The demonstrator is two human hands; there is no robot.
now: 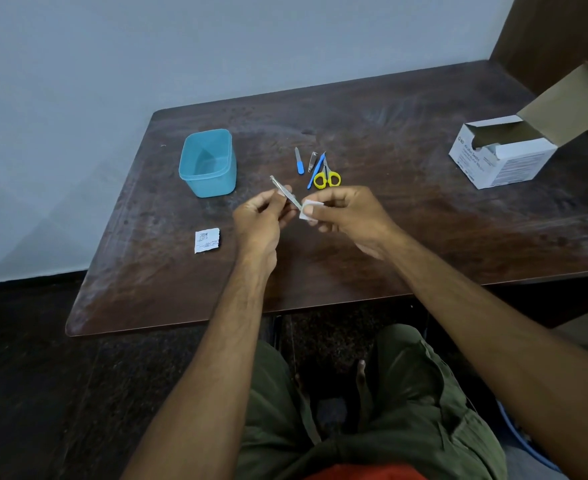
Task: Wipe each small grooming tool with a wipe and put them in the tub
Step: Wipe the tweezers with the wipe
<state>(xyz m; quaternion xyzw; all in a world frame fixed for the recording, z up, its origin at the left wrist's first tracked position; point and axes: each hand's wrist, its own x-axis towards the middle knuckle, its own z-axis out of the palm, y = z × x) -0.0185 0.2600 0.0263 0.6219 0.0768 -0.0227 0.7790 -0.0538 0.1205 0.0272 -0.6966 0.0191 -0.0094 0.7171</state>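
Over the dark wooden table [372,237], head view: both hands worked mid-air just above the surface. Left hand [261,216] pinched a slim metal tool, likely tweezers [285,192], fingers curled round its middle; one end stuck out up-left past the fingertips, the other end ran down-right toward the right hand. Right hand [348,216] pinched a small folded white wipe [308,210] between thumb and fingers, closed tight on it. Wipe touched the lower-right end of the tweezers, just where that end left the left fingers. Whether the wipe wrapped fully round the tip, could not tell.

Blue plastic tub [207,164] stood upright on the table, up-left of the hands, near but apart from them; nothing seen inside. Behind the hands lay four more tools close together: blue-handled nail file [299,161], small metal nail clipper [312,162], thin blue stick tool [316,170] lying diagonally, and yellow-handled scissors [327,176]. Stick tool touched or overlapped the scissors; file lay just beside the clipper, apart.

Torn white sachet wrapper [206,240] lay flat left of the left wrist. Open white cardboard box [504,157], flap up, sat far right, well apart from all else.
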